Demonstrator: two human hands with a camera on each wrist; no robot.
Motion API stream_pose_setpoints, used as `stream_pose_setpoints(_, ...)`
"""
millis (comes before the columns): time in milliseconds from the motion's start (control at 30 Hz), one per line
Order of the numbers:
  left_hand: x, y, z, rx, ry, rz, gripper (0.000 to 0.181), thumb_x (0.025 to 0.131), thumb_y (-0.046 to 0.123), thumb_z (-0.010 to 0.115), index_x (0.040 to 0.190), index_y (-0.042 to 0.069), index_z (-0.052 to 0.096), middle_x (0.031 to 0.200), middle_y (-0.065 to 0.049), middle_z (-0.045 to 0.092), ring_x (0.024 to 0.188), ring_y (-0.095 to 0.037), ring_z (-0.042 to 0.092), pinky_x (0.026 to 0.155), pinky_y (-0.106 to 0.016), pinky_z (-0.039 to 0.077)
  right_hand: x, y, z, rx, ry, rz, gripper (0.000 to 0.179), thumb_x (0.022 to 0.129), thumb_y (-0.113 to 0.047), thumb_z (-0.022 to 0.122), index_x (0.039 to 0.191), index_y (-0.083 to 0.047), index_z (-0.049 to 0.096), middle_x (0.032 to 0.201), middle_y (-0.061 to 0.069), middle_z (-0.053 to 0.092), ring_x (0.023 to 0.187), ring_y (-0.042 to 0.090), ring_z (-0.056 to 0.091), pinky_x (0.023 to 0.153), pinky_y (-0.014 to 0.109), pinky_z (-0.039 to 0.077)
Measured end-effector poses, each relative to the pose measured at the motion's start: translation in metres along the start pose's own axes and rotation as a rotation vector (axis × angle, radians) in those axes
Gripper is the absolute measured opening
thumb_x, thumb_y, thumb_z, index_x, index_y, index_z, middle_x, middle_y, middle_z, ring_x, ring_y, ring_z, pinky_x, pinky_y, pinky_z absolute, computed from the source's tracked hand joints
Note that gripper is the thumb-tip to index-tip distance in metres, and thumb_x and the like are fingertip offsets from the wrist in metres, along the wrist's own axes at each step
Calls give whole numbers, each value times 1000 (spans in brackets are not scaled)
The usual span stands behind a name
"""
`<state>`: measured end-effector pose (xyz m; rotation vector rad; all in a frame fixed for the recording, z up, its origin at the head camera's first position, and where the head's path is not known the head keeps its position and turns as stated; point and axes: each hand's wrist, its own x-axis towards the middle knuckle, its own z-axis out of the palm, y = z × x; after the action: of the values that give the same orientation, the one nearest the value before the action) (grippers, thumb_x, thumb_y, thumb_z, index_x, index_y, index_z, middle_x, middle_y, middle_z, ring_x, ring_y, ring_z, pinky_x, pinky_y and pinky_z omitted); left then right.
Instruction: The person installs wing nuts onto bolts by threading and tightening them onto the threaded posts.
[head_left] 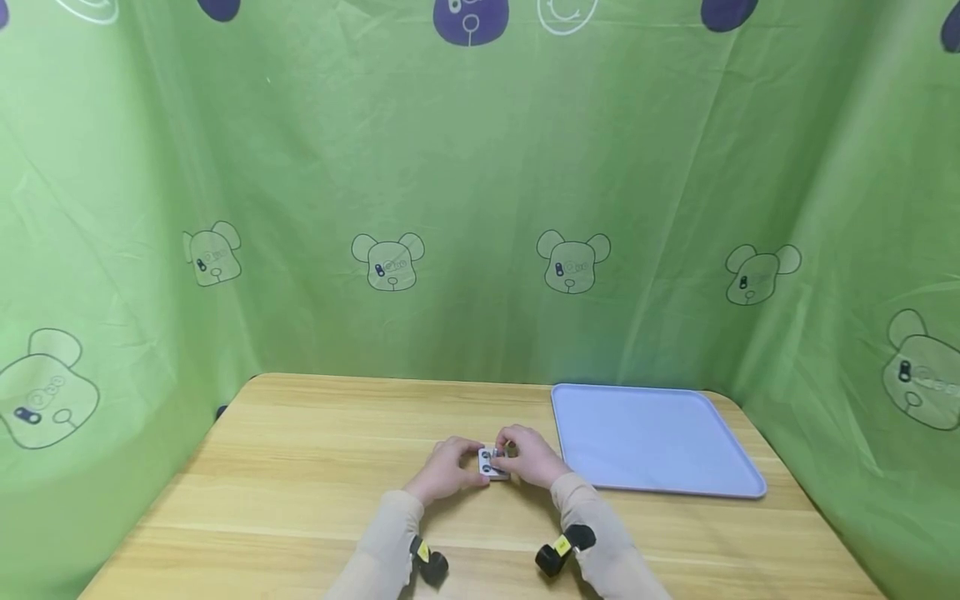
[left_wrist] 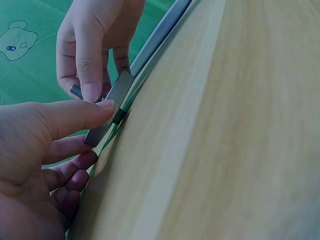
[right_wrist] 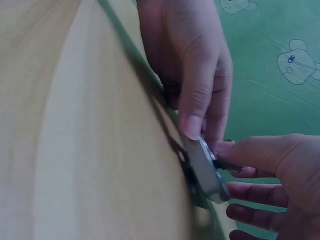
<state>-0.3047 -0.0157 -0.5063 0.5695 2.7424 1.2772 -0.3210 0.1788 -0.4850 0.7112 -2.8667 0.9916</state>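
A small metal plate with round holes (head_left: 486, 468) is between the hands over the table. My left hand (head_left: 444, 472) grips it by its edges, thumb on the near side, as the left wrist view shows along the plate's side (left_wrist: 116, 95). With thumb and finger, my right hand (head_left: 531, 457) pinches a dark threaded screw (left_wrist: 76, 91) at the plate's upper face. From the right wrist, the screw (right_wrist: 227, 165) meets the plate (right_wrist: 202, 167), and its tip is hidden. Remaining fingers of the right hand (right_wrist: 270, 165) are loosely bent beside the plate.
A pale blue tray (head_left: 652, 442) lies at the right rear of the wooden table (head_left: 300, 500), just beyond the right hand. Green curtains with bear prints (head_left: 480, 167) enclose the back and sides. Each sleeve carries a black wrist camera mount (head_left: 429, 562).
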Motion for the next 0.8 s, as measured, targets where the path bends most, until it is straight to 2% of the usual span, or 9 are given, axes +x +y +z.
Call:
stream_pose_setpoints(233, 0, 1, -1, -8, -2, -1, 59, 75, 26, 80, 126, 4, 62, 126, -15, 61, 116, -33, 51, 104, -55, 41, 0, 4, -11, -4, -27, 27, 20, 78, -21, 78, 84, -16, 60, 98, 0, 67, 97, 21, 60, 89, 45, 50)
stream_pose_setpoints(567, -2, 3, -2, -18, 1, -7, 58, 76, 24, 80, 127, 4, 61, 127, -16, 61, 117, -33, 50, 104, -55, 40, -3, 5, -17, 9, -11, 4, 7, 85, -12, 67, 90, -13, 63, 100, 5, 67, 97, 25, 60, 88, 46, 50)
stream_pose_setpoints(800, -1, 1, -1, -8, -3, -2, 58, 76, 25, 80, 127, 5, 61, 127, -15, 61, 117, -33, 50, 104, -55, 40, -1, 6, -10, 33, -26, 33, 18, 82, -10, 71, 99, -13, 66, 105, 5, 68, 99, 23, 61, 91, 47, 51)
